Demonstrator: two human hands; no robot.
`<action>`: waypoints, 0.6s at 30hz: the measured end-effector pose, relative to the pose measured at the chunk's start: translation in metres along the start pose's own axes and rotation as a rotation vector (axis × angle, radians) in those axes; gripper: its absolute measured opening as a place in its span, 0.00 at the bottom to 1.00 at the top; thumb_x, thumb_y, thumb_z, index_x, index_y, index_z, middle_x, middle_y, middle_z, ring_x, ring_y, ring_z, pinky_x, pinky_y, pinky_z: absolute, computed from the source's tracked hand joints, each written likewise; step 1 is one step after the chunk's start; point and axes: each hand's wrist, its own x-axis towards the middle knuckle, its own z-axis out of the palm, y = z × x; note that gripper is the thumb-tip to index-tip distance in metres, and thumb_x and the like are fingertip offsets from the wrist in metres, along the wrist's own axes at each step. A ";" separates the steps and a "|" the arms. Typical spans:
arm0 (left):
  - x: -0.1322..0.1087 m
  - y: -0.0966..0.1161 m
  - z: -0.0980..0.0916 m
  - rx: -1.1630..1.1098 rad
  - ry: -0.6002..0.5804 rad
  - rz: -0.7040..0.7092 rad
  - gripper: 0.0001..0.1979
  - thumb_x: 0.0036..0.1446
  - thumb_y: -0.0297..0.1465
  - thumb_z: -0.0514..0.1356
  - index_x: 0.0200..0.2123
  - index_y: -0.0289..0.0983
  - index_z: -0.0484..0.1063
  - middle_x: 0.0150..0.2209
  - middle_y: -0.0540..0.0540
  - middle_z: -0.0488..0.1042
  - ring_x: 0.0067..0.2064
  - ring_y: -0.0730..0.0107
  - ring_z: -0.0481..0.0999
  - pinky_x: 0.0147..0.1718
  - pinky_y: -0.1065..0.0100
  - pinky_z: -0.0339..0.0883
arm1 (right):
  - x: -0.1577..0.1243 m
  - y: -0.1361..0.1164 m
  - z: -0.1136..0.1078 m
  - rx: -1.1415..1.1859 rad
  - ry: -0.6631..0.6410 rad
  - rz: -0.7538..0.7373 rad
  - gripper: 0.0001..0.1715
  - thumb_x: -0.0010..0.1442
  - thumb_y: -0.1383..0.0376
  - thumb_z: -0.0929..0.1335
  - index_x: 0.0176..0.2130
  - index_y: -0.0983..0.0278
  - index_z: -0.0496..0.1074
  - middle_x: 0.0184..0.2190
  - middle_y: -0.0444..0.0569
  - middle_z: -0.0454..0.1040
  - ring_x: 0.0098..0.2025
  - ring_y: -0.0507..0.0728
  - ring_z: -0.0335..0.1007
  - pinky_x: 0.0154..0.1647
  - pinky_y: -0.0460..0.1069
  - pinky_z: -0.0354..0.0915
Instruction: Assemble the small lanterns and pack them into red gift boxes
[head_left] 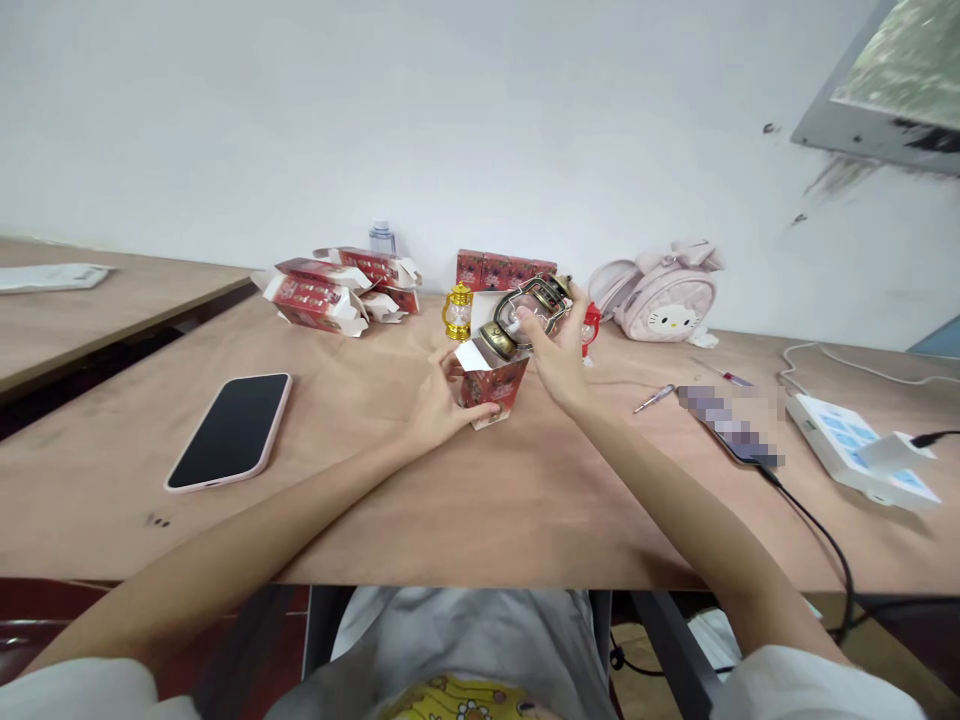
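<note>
The right hand (559, 360) has its fingers curled around a bronze toy lantern (529, 305), tilted with its base low just above the open top of the small red carton (491, 385), which the left hand (439, 405) clasps on the table.

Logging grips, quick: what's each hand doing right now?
Left hand: closed on small red open-topped cardboard box.
Right hand: closed on dark bronze miniature lantern.
</note>
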 end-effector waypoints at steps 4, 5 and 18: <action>0.000 -0.001 0.002 -0.020 0.005 -0.035 0.47 0.42 0.44 0.71 0.59 0.40 0.48 0.58 0.35 0.65 0.54 0.54 0.74 0.49 0.53 0.72 | 0.003 -0.002 -0.005 -0.088 -0.137 -0.048 0.41 0.61 0.55 0.66 0.65 0.59 0.43 0.59 0.58 0.62 0.57 0.61 0.67 0.59 0.60 0.64; -0.001 -0.002 0.002 -0.018 0.008 -0.040 0.46 0.42 0.44 0.71 0.58 0.40 0.49 0.59 0.35 0.65 0.54 0.54 0.74 0.49 0.54 0.71 | 0.003 -0.008 -0.006 -0.124 -0.203 -0.075 0.41 0.60 0.56 0.68 0.64 0.58 0.46 0.58 0.56 0.64 0.56 0.62 0.68 0.58 0.60 0.65; -0.003 0.001 0.001 -0.002 0.004 -0.107 0.43 0.42 0.43 0.71 0.57 0.39 0.52 0.56 0.35 0.67 0.53 0.54 0.74 0.48 0.53 0.71 | 0.012 -0.025 -0.012 -0.255 -0.327 -0.183 0.35 0.50 0.59 0.74 0.52 0.60 0.57 0.51 0.54 0.67 0.54 0.64 0.66 0.55 0.62 0.66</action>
